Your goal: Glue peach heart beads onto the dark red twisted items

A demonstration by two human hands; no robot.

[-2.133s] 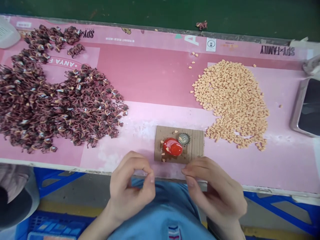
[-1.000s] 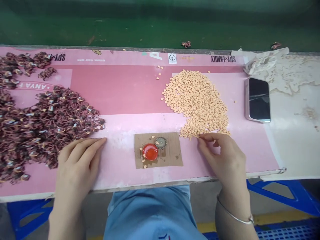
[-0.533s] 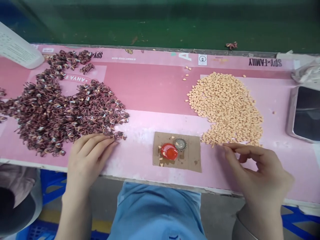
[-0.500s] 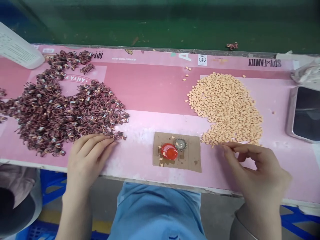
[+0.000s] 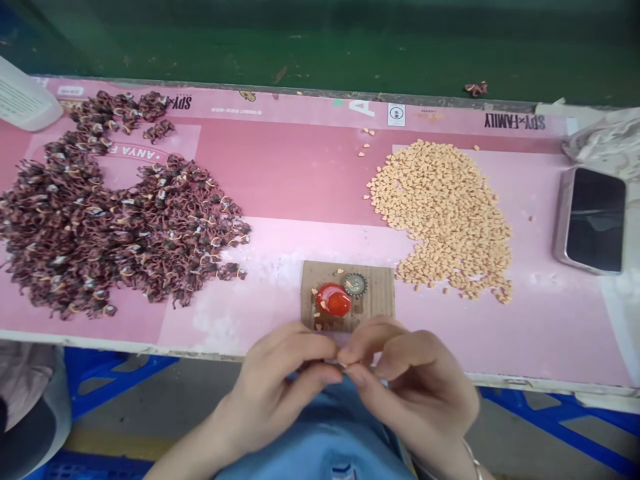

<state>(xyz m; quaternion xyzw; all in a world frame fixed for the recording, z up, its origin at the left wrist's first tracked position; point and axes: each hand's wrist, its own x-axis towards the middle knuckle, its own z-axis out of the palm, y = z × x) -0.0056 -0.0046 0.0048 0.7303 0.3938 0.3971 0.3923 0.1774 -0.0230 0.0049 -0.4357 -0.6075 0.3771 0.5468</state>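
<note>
My left hand and my right hand meet at the table's front edge, fingertips almost touching. The left thumb and fingers are pinched together; what they hold is hidden. At the pinched tips of my right hand shows a tiny pale speck, like one of the small beige pieces. Just beyond the hands lies a cardboard square bearing a red glossy cap and a metal bottle cap. To the left is a heap of small dark brown figures; to the right, a pile of small beige pieces.
A phone lies at the right, with crumpled plastic behind it. A white bottle leans in at the back left. One brown figure rests on the green surface beyond the pink table cover.
My left hand has left the brown heap and my right hand the beige pile. Both have come together in front of the cardboard. The view has shifted slightly.
</note>
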